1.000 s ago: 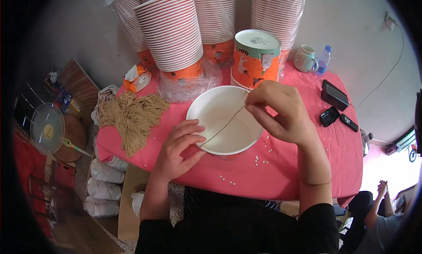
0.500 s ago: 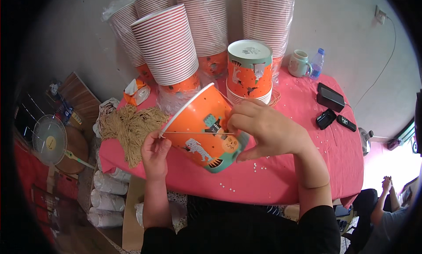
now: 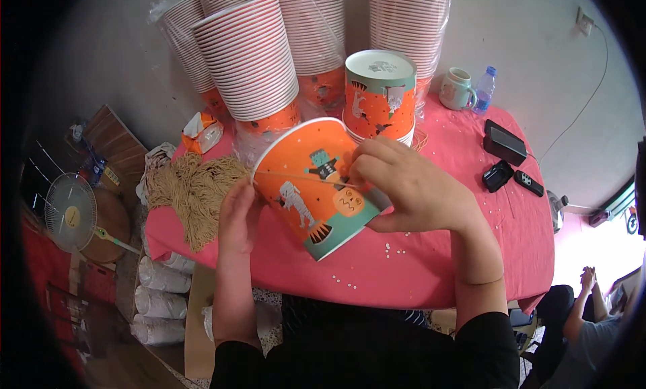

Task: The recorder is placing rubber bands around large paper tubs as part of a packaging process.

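An orange paper bucket (image 3: 286, 161) with a green base band, a white rim and printed cartoon figures is held tilted above the table. My left hand (image 3: 235, 210) is closed on the rim at its left side, its fingertips partly hidden by the bucket. A thin tan cord (image 3: 296, 178) runs from that rim across the printed face to my right hand (image 3: 414, 187). The right index finger and thumb area pinch around the cord, and the thumb lies near the green base. The bucket's inside is hidden.
Nested bucket stacks (image 3: 249, 59) in plastic stand at the back. An upturned bucket (image 3: 380, 96) sits on others. A bundle of tan cords (image 3: 192, 194) lies left on the pink tablecloth (image 3: 417, 274). A mug (image 3: 457, 89), bottle (image 3: 484, 91) and black box (image 3: 505, 145) stand right; another person sits beyond.
The bucket has turned more upright, with its printed face toward me. The cord has risen higher across it, and my left hand has moved up slightly.
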`<state>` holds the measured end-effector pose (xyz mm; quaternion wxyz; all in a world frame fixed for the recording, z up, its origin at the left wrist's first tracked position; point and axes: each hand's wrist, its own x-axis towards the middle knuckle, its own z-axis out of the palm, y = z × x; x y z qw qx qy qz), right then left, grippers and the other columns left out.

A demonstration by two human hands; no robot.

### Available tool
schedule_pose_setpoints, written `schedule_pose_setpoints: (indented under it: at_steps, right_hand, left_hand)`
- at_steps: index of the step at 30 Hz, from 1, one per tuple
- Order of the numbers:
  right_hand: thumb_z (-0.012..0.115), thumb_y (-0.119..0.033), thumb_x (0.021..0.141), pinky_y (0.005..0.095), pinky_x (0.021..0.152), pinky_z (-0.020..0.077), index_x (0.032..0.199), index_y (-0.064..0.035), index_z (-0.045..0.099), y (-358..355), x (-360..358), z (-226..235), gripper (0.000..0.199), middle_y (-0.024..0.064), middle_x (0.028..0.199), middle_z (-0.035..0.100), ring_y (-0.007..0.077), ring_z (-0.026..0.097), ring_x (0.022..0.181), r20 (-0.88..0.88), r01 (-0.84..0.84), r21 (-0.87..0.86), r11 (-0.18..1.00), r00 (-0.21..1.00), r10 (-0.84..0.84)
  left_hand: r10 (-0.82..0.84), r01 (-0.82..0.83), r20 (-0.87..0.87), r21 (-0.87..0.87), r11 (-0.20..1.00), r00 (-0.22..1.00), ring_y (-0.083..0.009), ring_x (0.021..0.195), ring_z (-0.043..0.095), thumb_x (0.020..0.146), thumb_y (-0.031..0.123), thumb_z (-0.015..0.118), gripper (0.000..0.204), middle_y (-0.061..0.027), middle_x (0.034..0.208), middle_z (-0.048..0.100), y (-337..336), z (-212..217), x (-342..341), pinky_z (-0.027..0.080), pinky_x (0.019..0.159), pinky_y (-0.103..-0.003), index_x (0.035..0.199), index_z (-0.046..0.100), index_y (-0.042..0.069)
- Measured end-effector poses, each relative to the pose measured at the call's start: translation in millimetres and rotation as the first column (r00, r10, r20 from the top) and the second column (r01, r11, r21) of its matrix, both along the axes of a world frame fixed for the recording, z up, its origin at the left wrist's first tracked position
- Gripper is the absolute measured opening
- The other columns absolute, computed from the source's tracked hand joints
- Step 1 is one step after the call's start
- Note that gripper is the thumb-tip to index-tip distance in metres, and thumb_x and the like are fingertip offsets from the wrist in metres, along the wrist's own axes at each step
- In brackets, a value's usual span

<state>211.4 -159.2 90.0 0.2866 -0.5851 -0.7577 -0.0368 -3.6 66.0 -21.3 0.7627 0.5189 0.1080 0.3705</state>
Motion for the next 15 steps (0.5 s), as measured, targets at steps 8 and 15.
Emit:
schedule_pose_setpoints:
  at_steps: [8,15]
  right_hand:
    - [0.078,-0.013,0.064,0.0288,0.082,0.0425,0.088,-0.0039,0.051,-9.3,29.0,5.5,0.037,0.0020,0.089,0.052,0.0134,0.050,0.084,-0.513,0.093,0.053,0.994,0.857,-0.053]
    - [0.065,-0.030,0.086,0.0234,0.065,0.0423,0.089,-0.0038,0.060,-16.6,71.7,59.9,0.027,-0.0012,0.084,0.060,0.0066,0.053,0.074,-0.742,0.284,0.110,0.952,0.661,-0.112]
  left_hand:
    - [0.285,-0.078,-0.238,0.627,0.775,0.928,-0.0157,0.116,0.054,0.104,0.036,0.043,0.044,-0.0062,0.127,0.058,6.9,-8.8,75.8,0.043,0.096,-0.034,0.132,0.053,0.003]
    - [-0.175,0.163,-0.005,0.406,0.899,0.984,-0.0286,0.136,0.037,0.104,0.036,0.039,0.054,-0.0186,0.146,0.041,98.3,-70.7,216.6,0.030,0.113,-0.038,0.143,0.037,-0.001]
